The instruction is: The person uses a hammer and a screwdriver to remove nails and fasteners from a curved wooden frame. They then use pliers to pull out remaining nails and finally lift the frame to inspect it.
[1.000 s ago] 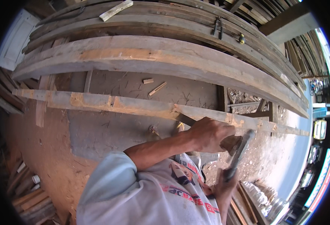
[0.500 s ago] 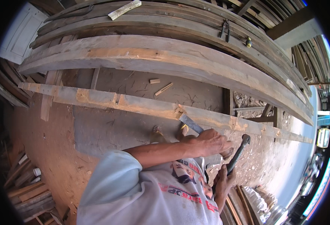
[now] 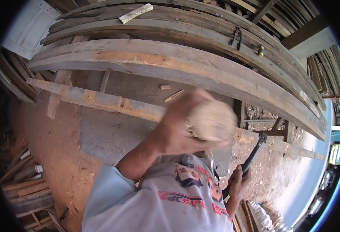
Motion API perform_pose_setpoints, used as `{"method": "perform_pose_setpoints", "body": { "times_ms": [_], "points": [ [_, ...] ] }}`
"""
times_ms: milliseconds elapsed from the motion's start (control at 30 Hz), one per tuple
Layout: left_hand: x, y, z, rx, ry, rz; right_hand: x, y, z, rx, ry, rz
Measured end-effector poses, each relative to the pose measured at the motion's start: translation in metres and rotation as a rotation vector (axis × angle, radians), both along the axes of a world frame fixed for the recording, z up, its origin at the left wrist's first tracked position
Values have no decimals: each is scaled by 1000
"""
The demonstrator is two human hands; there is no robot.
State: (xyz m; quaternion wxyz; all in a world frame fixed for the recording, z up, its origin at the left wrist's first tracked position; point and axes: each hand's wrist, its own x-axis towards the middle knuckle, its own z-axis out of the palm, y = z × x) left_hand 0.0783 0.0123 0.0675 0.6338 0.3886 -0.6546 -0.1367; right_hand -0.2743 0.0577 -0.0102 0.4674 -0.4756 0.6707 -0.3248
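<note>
My left hand (image 3: pixel 172 133), smeared by motion, is raised close to the camera. Its fingers wrap round a chisel, whose thick round wooden handle end (image 3: pixel 214 120) faces up; the blade is hidden now. Below it runs a narrow wooden plank (image 3: pixel 100 99) with scraped, orange-brown patches; hand and handle cover the plank's middle. At lower right, my right hand (image 3: pixel 237 182) grips a dark metal bar with a hooked head (image 3: pixel 255 150). That bar slants upward, its head overlapping the plank's right part in view.
A thick wooden beam (image 3: pixel 147 60) lies beyond the plank. Farther back are stacked boards (image 3: pixel 185 24) bearing pliers (image 3: pixel 237 37), a yellow-and-black object (image 3: pixel 261 51) and a pale wood piece (image 3: pixel 136 13). Small offcuts (image 3: pixel 174 96) lie beneath. Scrap wood (image 3: pixel 29 193) is piled at lower left.
My left hand has lifted the chisel off the plank, up toward the camera, and its blade no longer shows. My right hand still holds the hooked bar, in nearly the same place.
</note>
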Motion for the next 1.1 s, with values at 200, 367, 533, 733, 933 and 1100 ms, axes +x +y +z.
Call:
{"method": "perform_pose_setpoints", "body": {
  "times_ms": [200,367,533,733,933,1100],
  "points": [
    [14,38,-26,131,877,126,4,-60,3,-30,-63,227],
    [0,59,-31,81,908,356,10,-103,5,-25,-70,425],
    [-17,58,-38,-119,960,606,16,-135,9,40,14,628],
    [-33,54,-59,-191,866,876,21,-153,9,14,23,787],
    [-45,52,-61,-254,862,945,22,-168,10,1,111,874],
    [-50,53,-59,-228,878,960,32,-175,19,26,145,921]
  ]
}}
